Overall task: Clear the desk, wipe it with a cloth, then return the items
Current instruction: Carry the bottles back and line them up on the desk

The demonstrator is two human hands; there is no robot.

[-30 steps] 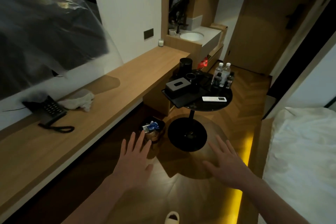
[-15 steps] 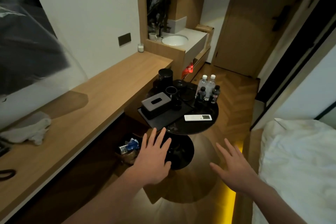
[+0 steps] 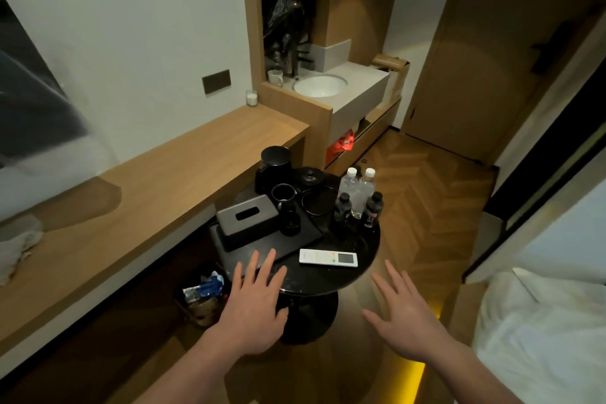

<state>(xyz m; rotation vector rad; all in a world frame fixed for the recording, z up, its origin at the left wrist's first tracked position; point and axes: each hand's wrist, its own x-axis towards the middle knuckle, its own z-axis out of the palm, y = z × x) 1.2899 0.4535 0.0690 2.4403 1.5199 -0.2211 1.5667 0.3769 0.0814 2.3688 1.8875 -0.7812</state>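
Hands first: my left hand and right hand both reach forward with fingers spread and straight, holding nothing, low in the centre of the frame. I judge they are held out like this because I am closing in on the round black side table, where the desk's things have been parked so the desk could be wiped.

On that table, mid-frame, a black tray carries the tissue box and a dark cup. The kettle stands at the back. The water bottles cluster on the right side, and the white remote lies nearest me, just beyond my left fingertips.

The wooden desk runs along the left. The cloth lies on it at the left edge of the frame. That suggests wiping is finished and returning the items is the step in hand.

Compared with a second ago, the view has swung right and moved closer. The telephone has left the frame, the side table looms larger, and my left hand now overlaps its near rim.
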